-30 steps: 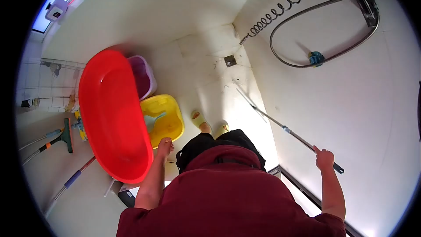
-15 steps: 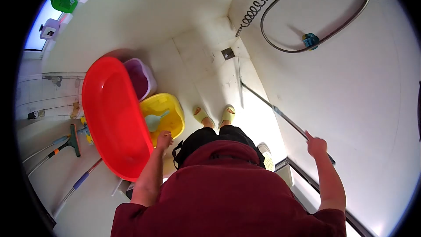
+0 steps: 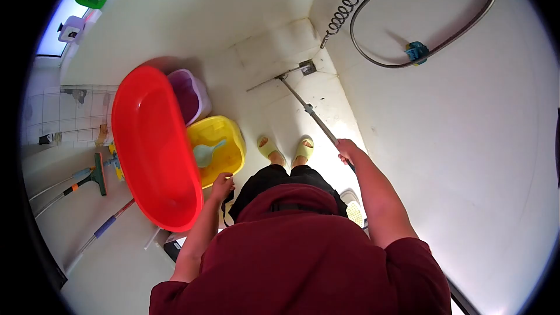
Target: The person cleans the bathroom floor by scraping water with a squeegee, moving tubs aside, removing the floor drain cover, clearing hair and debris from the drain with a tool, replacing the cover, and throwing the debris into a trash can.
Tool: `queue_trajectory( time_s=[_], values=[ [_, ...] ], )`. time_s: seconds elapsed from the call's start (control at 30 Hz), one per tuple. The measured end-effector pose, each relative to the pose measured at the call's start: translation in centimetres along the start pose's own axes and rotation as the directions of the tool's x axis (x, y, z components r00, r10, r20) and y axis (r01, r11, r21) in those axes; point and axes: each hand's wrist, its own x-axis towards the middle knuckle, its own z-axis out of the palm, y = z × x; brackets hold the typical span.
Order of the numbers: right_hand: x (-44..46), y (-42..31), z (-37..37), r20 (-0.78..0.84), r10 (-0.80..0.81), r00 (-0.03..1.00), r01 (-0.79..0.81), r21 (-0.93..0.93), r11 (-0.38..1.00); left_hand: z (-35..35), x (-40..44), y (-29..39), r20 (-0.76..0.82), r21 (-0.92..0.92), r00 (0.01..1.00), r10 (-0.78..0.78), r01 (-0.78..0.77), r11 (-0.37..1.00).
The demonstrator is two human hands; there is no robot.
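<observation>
My right hand [image 3: 348, 150] is wrapped round the grey handle of a long floor squeegee [image 3: 318, 119]. Its thin, straight blade [image 3: 262, 84] lies across the floor, one end at the square drain [image 3: 307, 67] near the corner. My left hand [image 3: 223, 186] hangs beside my left hip with its fingers curled in, and I see nothing held in it. Just beyond that hand is the rim of a yellow basin [image 3: 234, 140], with a pale green ladle [image 3: 204, 155] inside.
A big red tub [image 3: 153, 146] and a purple bucket [image 3: 201, 96] stand left. A green-headed squeegee [image 3: 100, 174] and a pole [image 3: 105, 226] lean by the left wall. A shower hose [image 3: 373, 64] hangs on the right wall. My sandalled feet [image 3: 304, 147] are on the floor.
My right hand has swung forward and left with the squeegee. The blade has turned from pointing along the right wall to lying crosswise by the drain. My left hand has barely moved.
</observation>
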Motion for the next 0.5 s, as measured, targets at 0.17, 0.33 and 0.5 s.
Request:
queue_trajectory(
  time_s=[0.17, 0.33, 0.5],
  values=[
    [-5.5, 2.4, 0.5, 0.0, 0.069, 0.998, -0.069, 0.085, 0.994, -2.2, 0.4, -4.1, -0.029, 0.023, 0.989, -0.145, 0.145, 0.989],
    [-7.0, 3.3, 0.4, -0.065, -0.057, 0.996, 0.05, -0.1, 0.994, -1.7, -0.1, -2.8, -0.17, -0.032, 0.971, -0.167, 0.164, 0.986],
    [0.2, 0.5, -0.1, -0.1, -0.175, 0.979, 0.16, -0.145, 0.976, -0.9, 1.0, 0.0, -0.064, 0.003, 0.991, -0.117, 0.118, 0.993]
  ],
)
